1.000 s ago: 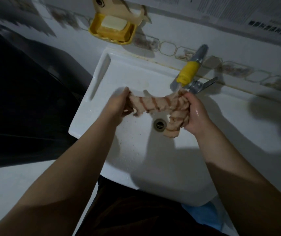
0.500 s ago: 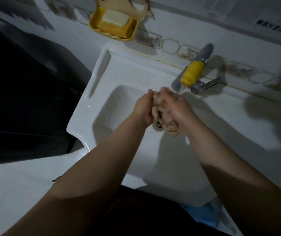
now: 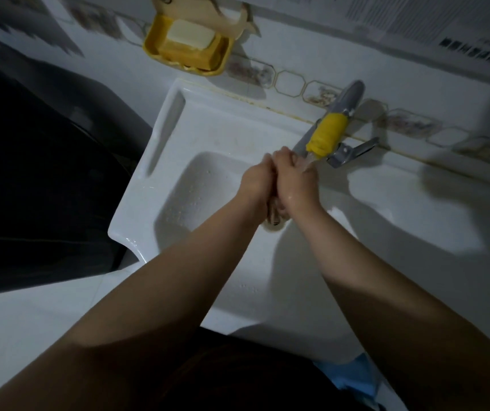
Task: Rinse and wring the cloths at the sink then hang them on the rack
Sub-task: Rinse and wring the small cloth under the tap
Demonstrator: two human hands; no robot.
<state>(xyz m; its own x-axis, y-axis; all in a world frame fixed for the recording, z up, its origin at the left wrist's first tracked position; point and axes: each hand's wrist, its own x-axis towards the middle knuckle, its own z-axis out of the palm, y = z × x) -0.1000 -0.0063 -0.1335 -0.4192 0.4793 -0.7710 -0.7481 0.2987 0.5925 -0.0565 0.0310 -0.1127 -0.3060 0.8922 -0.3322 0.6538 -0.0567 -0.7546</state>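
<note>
My left hand (image 3: pixel 257 180) and my right hand (image 3: pixel 295 180) are pressed together over the white sink (image 3: pixel 178 137), both gripping a bunched beige striped cloth (image 3: pixel 276 216). Most of the cloth is hidden between the palms; only a small end hangs below them above the drain. The hands sit right under the spout of the grey tap with a yellow sleeve (image 3: pixel 328 134), and water seems to run onto them. No rack is in view.
A yellow soap dish (image 3: pixel 187 56) with a pale soap bar hangs on the tiled wall above the sink's left corner. The tap's metal lever (image 3: pixel 355 151) sticks out to the right. A dark bulky object (image 3: pixel 39 179) stands left of the sink. Blue fabric (image 3: pixel 353 375) lies below the rim.
The cloth was stretched twisted between my hands a second ago. My hands came together and bunched it up, then shifted slightly up toward the tap spout.
</note>
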